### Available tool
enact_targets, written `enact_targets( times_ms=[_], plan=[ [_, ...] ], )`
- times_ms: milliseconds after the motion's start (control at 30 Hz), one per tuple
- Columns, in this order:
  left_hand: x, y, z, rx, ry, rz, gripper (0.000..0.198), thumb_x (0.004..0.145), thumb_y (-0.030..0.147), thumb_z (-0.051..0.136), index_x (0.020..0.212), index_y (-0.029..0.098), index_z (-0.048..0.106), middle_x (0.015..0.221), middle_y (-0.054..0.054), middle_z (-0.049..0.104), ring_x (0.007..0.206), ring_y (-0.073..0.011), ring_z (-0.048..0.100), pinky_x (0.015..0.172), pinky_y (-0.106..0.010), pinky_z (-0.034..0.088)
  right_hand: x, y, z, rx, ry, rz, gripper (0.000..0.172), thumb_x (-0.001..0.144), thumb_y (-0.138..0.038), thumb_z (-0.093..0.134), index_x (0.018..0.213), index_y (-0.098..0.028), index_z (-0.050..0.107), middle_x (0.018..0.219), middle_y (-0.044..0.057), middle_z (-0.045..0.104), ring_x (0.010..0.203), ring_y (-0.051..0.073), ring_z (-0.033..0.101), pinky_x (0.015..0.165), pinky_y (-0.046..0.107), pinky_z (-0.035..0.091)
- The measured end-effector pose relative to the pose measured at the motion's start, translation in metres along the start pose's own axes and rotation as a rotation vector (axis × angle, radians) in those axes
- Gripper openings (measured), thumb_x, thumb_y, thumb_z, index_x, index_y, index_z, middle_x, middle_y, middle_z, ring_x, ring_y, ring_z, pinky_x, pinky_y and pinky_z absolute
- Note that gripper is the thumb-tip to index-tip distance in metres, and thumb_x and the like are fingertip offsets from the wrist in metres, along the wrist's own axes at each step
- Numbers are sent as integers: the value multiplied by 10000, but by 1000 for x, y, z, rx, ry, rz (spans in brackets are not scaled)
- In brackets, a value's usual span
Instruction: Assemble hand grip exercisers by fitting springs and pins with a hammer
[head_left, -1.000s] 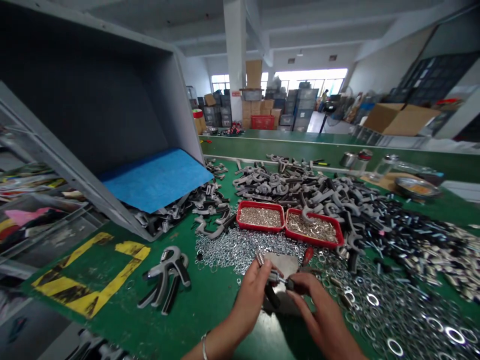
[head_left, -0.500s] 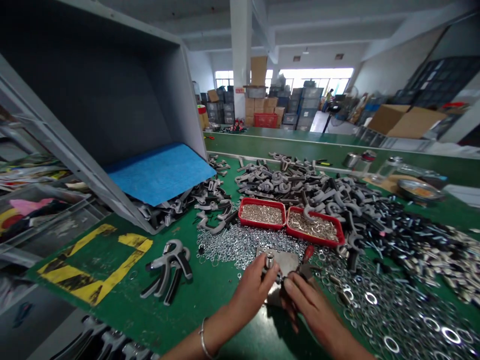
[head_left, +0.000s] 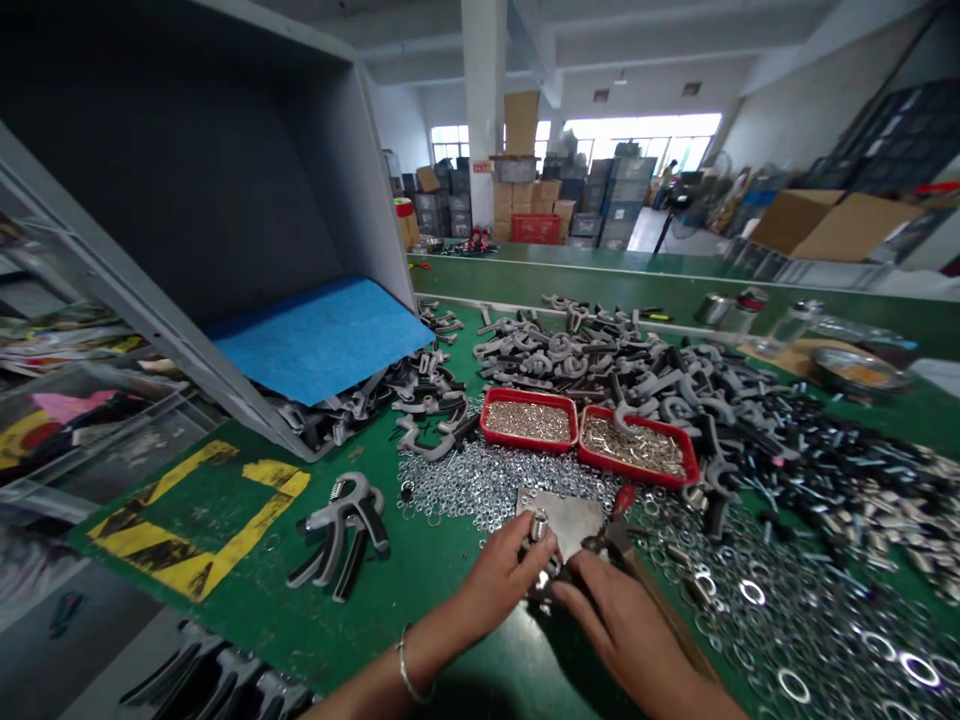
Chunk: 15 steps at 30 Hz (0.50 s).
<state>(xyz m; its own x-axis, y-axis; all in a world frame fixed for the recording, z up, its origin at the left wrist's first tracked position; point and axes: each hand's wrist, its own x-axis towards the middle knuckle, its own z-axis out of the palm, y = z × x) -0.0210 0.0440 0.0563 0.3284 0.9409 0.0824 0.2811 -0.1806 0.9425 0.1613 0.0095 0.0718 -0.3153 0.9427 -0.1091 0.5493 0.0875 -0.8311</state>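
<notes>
Fitting seems underway — left hand point(head_left: 496, 572) pinching a coil spring point(head_left: 539, 524), right hand point(head_left: 621, 618) curled, its grasp unclear — apparently calling for steady alignment.

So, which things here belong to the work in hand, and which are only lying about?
Likely in the work: coiled metal part in the left hand; metal plate; red trays.

Probably just lying about: blue sheet; cardboard box; red crate.

Left hand point(head_left: 501, 567): here, holding a coil point(head_left: 538, 526) by the plate point(head_left: 574, 513)!
Right hand point(head_left: 611, 612): close alongside, its hold hidden!
Trays point(head_left: 527, 442): both red, full of metal bits point(head_left: 634, 448)!
</notes>
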Motion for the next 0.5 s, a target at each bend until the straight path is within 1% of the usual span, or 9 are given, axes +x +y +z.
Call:
enact_targets(
  times_ms=[100,133,167,267,300,333,433,467,500],
  plan=[
    [-2,2,-3,50,-94,33,319,982,446,440,893,177,587,840,-29,626,773,-171,551,748,-282,432,-2,7,11,432,-421,246,785,935,-669,-39,763,-181,552,504,-3,511,359,121,425,402,248,382],
    [-2,2,-3,72,-119,31,312,981,440,445,889,178,587,846,-31,629,777,-173,553,751,-284,433,-2,9,12,464,-480,268,808,928,-677,-52,790,-173,565,500,-6,515,333,112,394,370,236,348],
    [-1,2,-3,86,-124,20,298,979,430,452,889,178,584,857,-33,631,786,-175,555,755,-286,433,-2,10,11,412,-438,238,782,925,-713,30,833,-168,582,554,11,560,365,115,428,380,234,355],
    [1,0,2,41,-47,-36,272,989,404,437,914,178,568,866,-34,625,804,-179,560,762,-289,440,-2,11,8,69,-23,26,583,845,-751,445,856,-188,600,812,78,653,665,180,596,568,271,463],
    [2,1,3,16,-17,-36,265,999,393,420,931,180,562,874,-35,620,817,-180,563,776,-292,445,-2,11,7,48,46,13,557,839,-739,476,823,-194,590,803,76,648,691,187,600,600,281,470],
    [2,2,5,5,0,-10,253,1006,378,407,948,182,555,899,-39,614,851,-183,565,808,-298,448,-2,11,8,108,20,56,579,870,-743,400,780,-198,573,727,62,631,630,178,588,578,285,468],
    [4,6,7,57,-62,169,186,1012,318,407,1020,184,535,1057,-73,569,1030,-196,538,952,-327,422,-3,12,9,432,-340,278,748,935,-696,27,726,-201,547,477,-8,513,333,118,393,389,256,359],
    [4,7,8,86,-88,213,167,1010,303,413,1038,183,527,1097,-82,548,1071,-199,520,984,-337,407,-3,13,8,442,-365,286,747,934,-703,46,742,-197,560,486,-5,523,333,116,389,382,251,345],
    [5,7,9,107,-95,224,158,1011,294,412,1046,183,520,1109,-87,533,1084,-200,508,997,-345,400,-3,14,5,385,-298,243,694,926,-730,164,765,-194,575,553,15,567,394,126,448,414,252,369]
  ],
)
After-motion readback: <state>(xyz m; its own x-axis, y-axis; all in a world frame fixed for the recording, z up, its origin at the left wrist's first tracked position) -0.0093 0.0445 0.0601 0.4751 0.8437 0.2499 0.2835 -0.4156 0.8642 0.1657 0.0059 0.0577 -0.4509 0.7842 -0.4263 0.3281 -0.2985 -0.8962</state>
